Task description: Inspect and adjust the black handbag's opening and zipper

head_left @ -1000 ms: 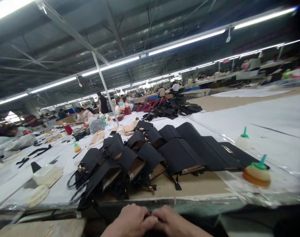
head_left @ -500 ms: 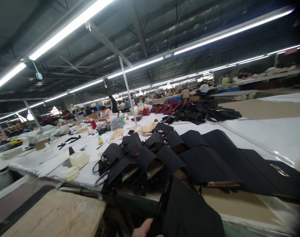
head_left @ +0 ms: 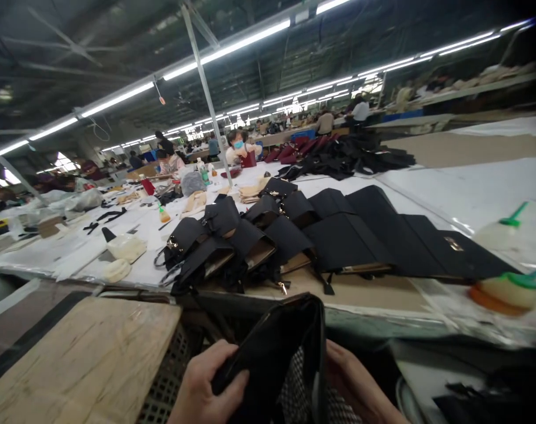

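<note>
A black bag [head_left: 268, 347] with a patterned lining is held low in front of me, its mouth open toward me. My left hand [head_left: 210, 383] grips its left edge between thumb and fingers. On the bag's right side lies my right hand [head_left: 360, 383], its fingertips hidden behind the black material. Beyond, a row of black bags [head_left: 347, 241] rests along the near edge of the white table [head_left: 153, 235], some showing brown inside and gold-coloured metal parts.
Glue bottles with green tops [head_left: 506, 291] stand at the right. A wooden board [head_left: 86, 353] lies at the lower left above a black crate [head_left: 162, 371]. A pile of black pieces [head_left: 356, 154] and a masked person [head_left: 241, 150] are across the table.
The view has tilted down. The black bag has turned so its lining shows, my left hand has come further into view, and my right hand now appears at the bag's right side.
</note>
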Demonstrator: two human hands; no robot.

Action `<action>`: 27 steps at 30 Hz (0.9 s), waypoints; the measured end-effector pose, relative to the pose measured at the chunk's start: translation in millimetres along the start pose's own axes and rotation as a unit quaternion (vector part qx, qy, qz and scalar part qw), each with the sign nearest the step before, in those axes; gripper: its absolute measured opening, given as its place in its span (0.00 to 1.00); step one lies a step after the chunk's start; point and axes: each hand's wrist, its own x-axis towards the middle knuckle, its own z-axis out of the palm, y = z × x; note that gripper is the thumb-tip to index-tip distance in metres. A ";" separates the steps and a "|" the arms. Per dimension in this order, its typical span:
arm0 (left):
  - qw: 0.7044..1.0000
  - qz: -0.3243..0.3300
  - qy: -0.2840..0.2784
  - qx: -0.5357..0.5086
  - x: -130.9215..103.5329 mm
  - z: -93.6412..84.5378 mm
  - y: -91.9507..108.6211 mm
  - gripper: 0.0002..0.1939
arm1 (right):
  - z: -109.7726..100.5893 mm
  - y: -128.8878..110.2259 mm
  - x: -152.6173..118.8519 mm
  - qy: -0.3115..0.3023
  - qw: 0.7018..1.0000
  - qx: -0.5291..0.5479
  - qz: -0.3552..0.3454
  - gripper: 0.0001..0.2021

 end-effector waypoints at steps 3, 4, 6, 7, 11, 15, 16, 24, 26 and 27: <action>0.998 -0.046 -0.044 0.011 1.6 1.4 -3.3 0.09 | -20.5 -32.3 3.1 0.048 0.997 -0.037 -0.046 0.25; 0.996 -0.067 -0.061 0.009 2.6 5.6 -6.3 0.09 | -22.5 -47.4 2.2 0.065 0.993 -0.052 -0.079 0.24; 0.991 -0.099 -0.086 -0.001 5.1 15.9 -12.3 0.08 | -15.1 -79.4 -2.8 0.048 0.983 -0.094 -0.151 0.19; 0.989 -0.110 -0.095 -0.008 6.5 20.7 -14.8 0.08 | -5.8 -94.6 -5.6 -0.011 0.955 -0.186 -0.230 0.14; 0.985 -0.130 -0.113 -0.029 10.8 27.6 -20.9 0.08 | 50.2 -134.6 -1.8 -0.252 0.798 -0.421 -0.350 0.06; 0.982 -0.138 -0.125 -0.035 11.1 20.8 -26.7 0.07 | 89.2 -135.2 25.7 -0.339 0.748 -0.491 -0.290 0.07; 0.981 -0.144 -0.122 -0.039 10.4 18.9 -28.8 0.07 | 93.5 -132.3 32.1 -0.341 0.748 -0.497 -0.278 0.09; 0.973 -0.202 -0.095 -0.063 1.4 10.3 -48.2 0.07 | 96.5 -123.8 40.7 -0.313 0.763 -0.521 -0.220 0.12; 0.972 -0.207 -0.091 -0.070 0.2 9.3 -52.1 0.07 | 97.1 -124.4 39.2 -0.309 0.763 -0.526 -0.215 0.11; 0.971 -0.210 -0.091 -0.076 -0.2 9.0 -54.0 0.07 | 97.5 -124.4 38.7 -0.308 0.762 -0.528 -0.213 0.10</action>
